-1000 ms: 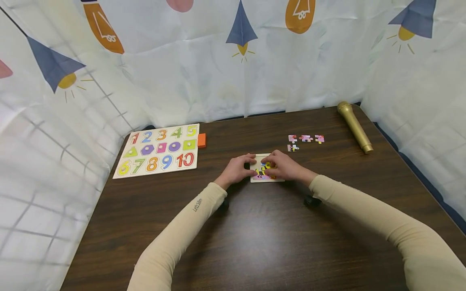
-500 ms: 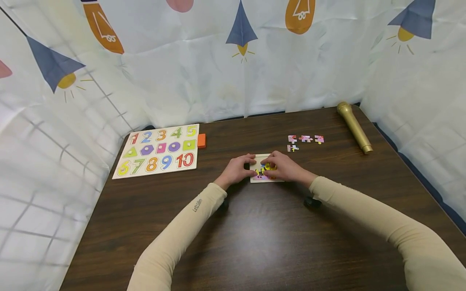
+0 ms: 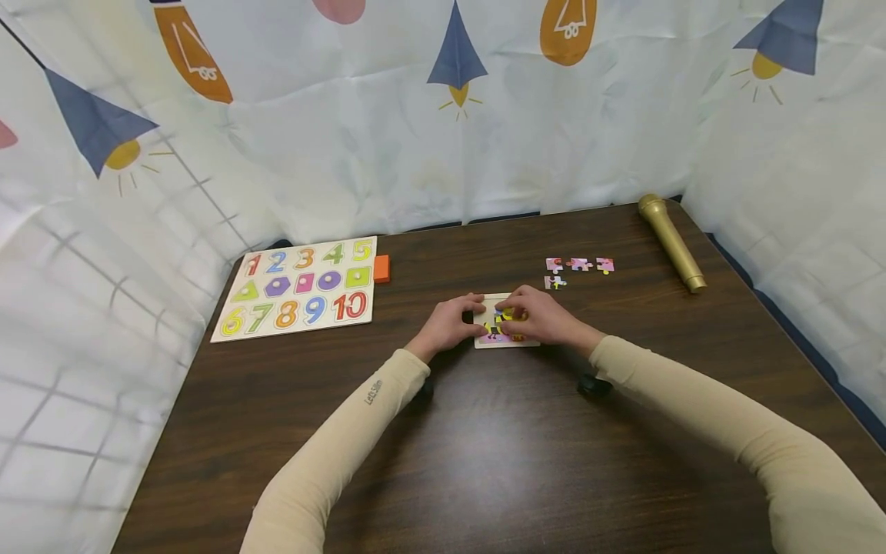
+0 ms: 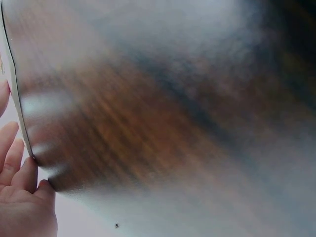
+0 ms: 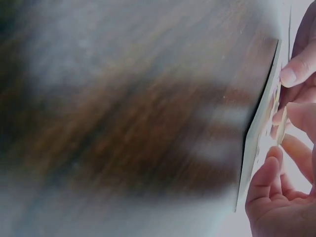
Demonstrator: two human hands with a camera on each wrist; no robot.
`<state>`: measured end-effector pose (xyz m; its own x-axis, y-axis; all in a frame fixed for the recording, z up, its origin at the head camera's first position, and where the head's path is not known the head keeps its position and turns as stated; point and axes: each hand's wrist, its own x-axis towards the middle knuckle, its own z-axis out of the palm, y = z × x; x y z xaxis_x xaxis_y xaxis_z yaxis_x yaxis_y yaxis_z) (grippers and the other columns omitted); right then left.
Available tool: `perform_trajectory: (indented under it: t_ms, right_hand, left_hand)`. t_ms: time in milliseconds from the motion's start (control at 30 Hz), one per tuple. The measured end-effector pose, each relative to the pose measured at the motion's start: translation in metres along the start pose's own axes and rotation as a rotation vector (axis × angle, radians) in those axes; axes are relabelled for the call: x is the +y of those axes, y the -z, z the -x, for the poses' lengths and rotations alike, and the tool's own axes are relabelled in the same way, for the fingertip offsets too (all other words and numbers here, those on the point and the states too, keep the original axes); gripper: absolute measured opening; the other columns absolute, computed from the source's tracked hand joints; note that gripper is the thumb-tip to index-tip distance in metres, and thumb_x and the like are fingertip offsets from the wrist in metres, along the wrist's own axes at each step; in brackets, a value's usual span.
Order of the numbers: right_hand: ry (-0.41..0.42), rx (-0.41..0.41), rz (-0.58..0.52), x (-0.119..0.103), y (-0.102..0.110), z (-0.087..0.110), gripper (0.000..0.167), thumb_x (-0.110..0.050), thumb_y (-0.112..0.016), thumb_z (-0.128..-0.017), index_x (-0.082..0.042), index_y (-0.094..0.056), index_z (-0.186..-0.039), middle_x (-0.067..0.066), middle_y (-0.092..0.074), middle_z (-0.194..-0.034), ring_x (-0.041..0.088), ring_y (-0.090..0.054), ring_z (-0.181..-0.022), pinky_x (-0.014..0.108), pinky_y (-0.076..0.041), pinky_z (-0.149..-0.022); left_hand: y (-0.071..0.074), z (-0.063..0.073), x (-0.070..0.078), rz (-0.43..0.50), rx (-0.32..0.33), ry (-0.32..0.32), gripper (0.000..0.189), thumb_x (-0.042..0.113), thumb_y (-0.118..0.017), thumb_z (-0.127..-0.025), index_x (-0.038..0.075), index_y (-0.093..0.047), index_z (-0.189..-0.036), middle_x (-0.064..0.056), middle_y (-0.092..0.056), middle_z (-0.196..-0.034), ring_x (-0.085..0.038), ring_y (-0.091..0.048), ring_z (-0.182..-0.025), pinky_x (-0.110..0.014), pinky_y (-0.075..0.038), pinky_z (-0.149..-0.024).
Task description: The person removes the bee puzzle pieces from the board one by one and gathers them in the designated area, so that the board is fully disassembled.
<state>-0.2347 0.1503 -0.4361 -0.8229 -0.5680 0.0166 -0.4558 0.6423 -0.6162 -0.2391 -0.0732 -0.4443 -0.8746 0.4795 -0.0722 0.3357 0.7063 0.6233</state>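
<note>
A small pale wooden puzzle tray (image 3: 507, 344) lies mid-table, with a yellow and black picture partly hidden by the hands. My left hand (image 3: 451, 322) grips the tray's left edge, thumb low and a finger higher up. In the left wrist view, its fingers (image 4: 23, 175) are right at the tray edge. My right hand (image 3: 545, 315) is over the tray's right part. Between its thumb and fingers a thin jigsaw piece (image 5: 281, 127) stands on edge in the right wrist view, close over the tray.
Several loose pink jigsaw pieces (image 3: 580, 264) lie behind the tray to the right. A number puzzle board (image 3: 298, 290) sits at the back left, beside an orange block (image 3: 381, 268). At the back right lies a gold microphone (image 3: 671, 243). A printed curtain (image 3: 388, 138) borders the table.
Both hands keep their places at the tray, with hardly any finger movement. The whole head view has shifted slightly; the loose pieces and the board stay where they were.
</note>
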Motion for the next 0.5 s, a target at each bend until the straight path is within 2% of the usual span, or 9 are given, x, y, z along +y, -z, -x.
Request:
perform_trajectory:
  t_ms: [233,500]
  right_hand:
    - [-0.016,0.076,-0.037,0.013,0.008,0.004,0.037,-0.024,-0.072,-0.09,-0.008,-0.069,-0.122,0.012,-0.056,-0.114,0.022,-0.056,-0.088,0.037,-0.048,-0.075]
    - [-0.15,0.182,-0.035,0.052,0.034,0.018,0.04,-0.027,-0.071,-0.091,-0.01,-0.066,-0.127,0.012,-0.056,-0.113,0.023,-0.053,-0.085,0.037,-0.044,-0.069]
  left_hand:
    - [0.0,0.0,0.001,0.009,0.002,0.006,0.045,0.021,-0.076,-0.087,0.005,-0.065,-0.128,-0.003,-0.05,-0.145,-0.018,-0.036,-0.141,-0.038,-0.03,-0.113]
    - [0.0,0.0,0.0,0.012,-0.001,-0.001,0.046,0.02,-0.076,-0.086,0.005,-0.064,-0.128,-0.003,-0.05,-0.146,-0.017,-0.036,-0.141,-0.037,-0.03,-0.113]
